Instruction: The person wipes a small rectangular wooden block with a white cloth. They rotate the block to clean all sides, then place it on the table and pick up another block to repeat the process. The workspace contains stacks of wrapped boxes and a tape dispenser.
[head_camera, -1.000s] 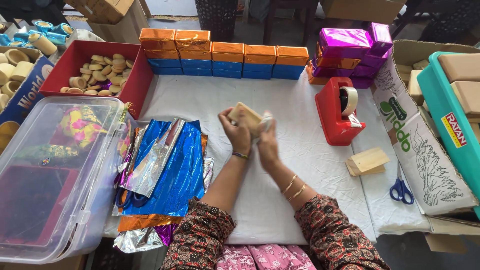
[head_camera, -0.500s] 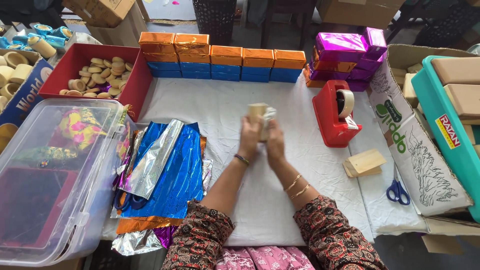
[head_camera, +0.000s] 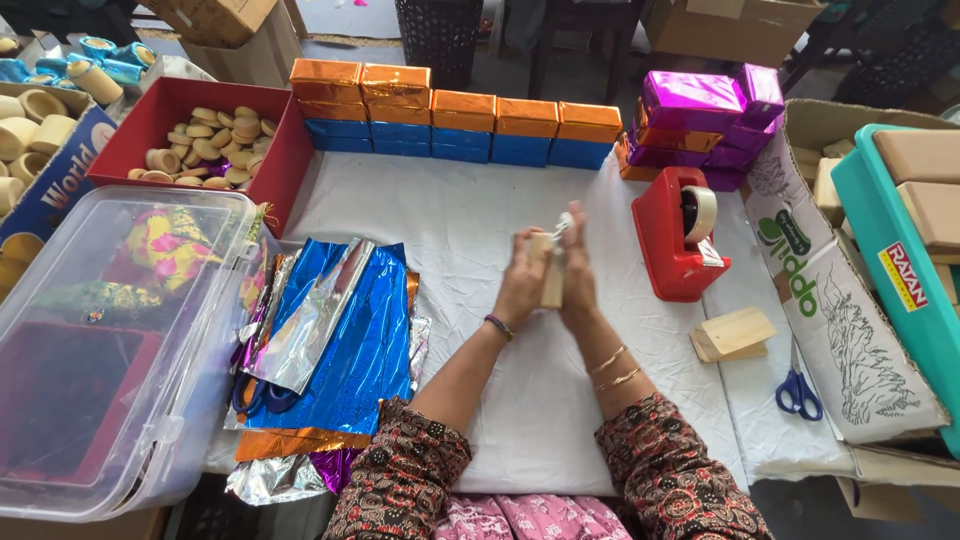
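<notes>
A small pale wooden block stands on end between my palms above the white cloth. My left hand presses its left face and my right hand its right face. A scrap of clear or silvery film sticks up from the block's top at my right fingertips. Both hands hover over the middle of the table, just left of the red tape dispenser.
Blue and silver foil sheets lie at left beside a clear plastic bin. A red box of wooden discs sits far left. Orange-and-blue wrapped boxes and purple ones line the back. Bare wooden blocks and blue scissors lie right.
The block turned from lying tilted in my fingers to standing upright between flat palms. Both hands drifted right, toward the tape dispenser, and came together.
</notes>
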